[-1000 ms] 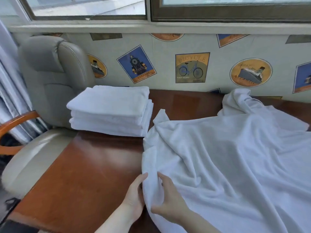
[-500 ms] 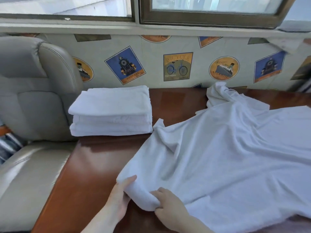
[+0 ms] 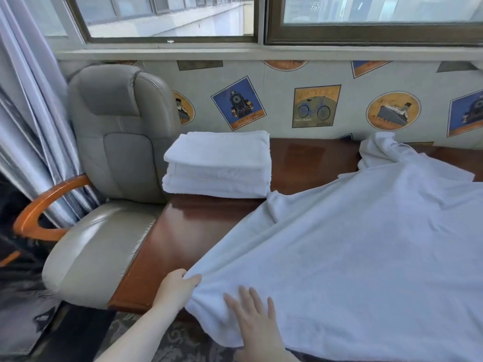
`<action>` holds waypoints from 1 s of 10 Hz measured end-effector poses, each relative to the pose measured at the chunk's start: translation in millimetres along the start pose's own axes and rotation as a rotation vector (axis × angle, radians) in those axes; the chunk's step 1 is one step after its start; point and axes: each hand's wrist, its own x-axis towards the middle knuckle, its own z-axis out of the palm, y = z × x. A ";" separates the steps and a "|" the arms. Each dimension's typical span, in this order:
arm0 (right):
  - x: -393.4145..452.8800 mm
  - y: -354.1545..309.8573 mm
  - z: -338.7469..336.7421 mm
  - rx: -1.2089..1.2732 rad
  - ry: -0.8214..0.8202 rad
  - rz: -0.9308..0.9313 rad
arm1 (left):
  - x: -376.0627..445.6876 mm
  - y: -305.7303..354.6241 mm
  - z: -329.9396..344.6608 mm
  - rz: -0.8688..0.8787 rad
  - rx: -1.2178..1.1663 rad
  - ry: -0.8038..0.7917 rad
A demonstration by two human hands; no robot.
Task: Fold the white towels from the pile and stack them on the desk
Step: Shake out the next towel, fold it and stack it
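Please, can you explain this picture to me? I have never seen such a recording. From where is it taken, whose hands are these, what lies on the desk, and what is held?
There is no machine here. A person wears a camera on the head, so the one picture looks forward and down at that person's own two bare hands. The left hand pinches the near corner of a large unfolded white towel spread over the glossy brown wooden desk. The right hand lies flat and open on the same towel, holding nothing. Farther back on the desk sits a neat stack of folded white towels. A grey leather chair stands left of the desk, below a window.
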 end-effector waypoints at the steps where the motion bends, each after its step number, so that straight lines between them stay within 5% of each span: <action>1: 6.2 5.5 6.3 0.015 0.145 0.009 | 0.8 3.6 7.1 0.059 0.065 0.021; 4: 30.0 19.6 -6.2 0.149 -0.045 0.015 | 11.5 7.5 -14.7 0.089 0.507 0.221; 6: 51.3 35.9 -21.4 0.498 -0.373 0.116 | 40.5 10.1 -17.2 -0.079 0.815 -0.075; 7: 80.6 58.3 -31.5 0.647 -0.037 0.315 | 66.9 34.8 -1.8 0.104 0.687 0.017; 8: 99.7 84.9 -42.8 0.527 0.204 0.458 | 95.1 84.4 41.8 0.296 0.548 -0.014; 10: 113.6 104.2 -41.9 0.089 0.113 0.284 | 159.3 167.1 133.3 0.421 0.478 -0.128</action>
